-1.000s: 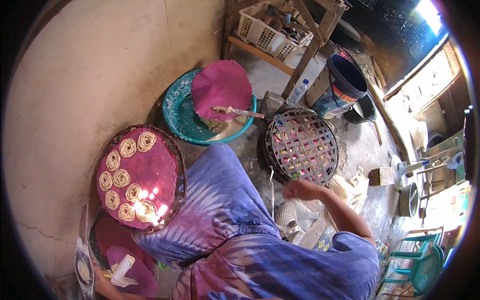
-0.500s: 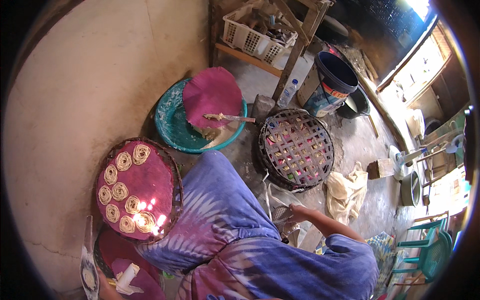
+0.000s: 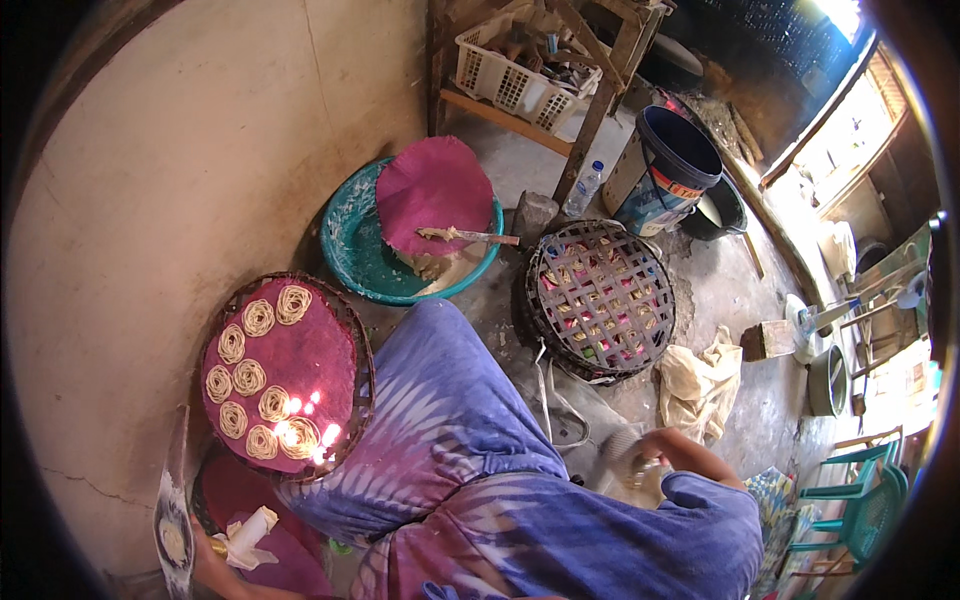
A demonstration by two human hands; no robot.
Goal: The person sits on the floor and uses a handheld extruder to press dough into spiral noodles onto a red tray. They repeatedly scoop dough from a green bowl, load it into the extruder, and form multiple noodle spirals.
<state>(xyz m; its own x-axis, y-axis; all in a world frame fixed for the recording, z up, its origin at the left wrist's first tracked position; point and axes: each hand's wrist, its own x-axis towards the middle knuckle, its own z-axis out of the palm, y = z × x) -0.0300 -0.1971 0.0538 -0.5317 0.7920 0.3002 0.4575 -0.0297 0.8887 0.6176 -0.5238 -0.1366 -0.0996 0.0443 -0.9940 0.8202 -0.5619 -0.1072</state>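
Observation:
My left hand (image 3: 212,558) is at the lower left edge. It grips a white twisted bag (image 3: 250,530) over a magenta cloth low beside my knee. Just above it a round woven tray (image 3: 352,330) lined with magenta cloth carries several coiled rings of pale dough (image 3: 248,377). My right hand (image 3: 662,452) is at the lower right, beside my tie-dyed lap, and is closed around a pale bundle (image 3: 640,482); what kind of thing it is I cannot make out.
A teal basin (image 3: 350,245) holds dough, a magenta cloth (image 3: 435,190) and a knife (image 3: 470,237). A stack of woven trays (image 3: 600,295) stands to its right. Beyond are a blue bucket (image 3: 670,160), a plastic bottle (image 3: 583,187) and a white basket (image 3: 520,65). A beige cloth (image 3: 700,380) lies on the floor.
My right hand has drawn back from near the woven stack toward my lap and now holds a pale bundle. The left hand stays low with the white bag.

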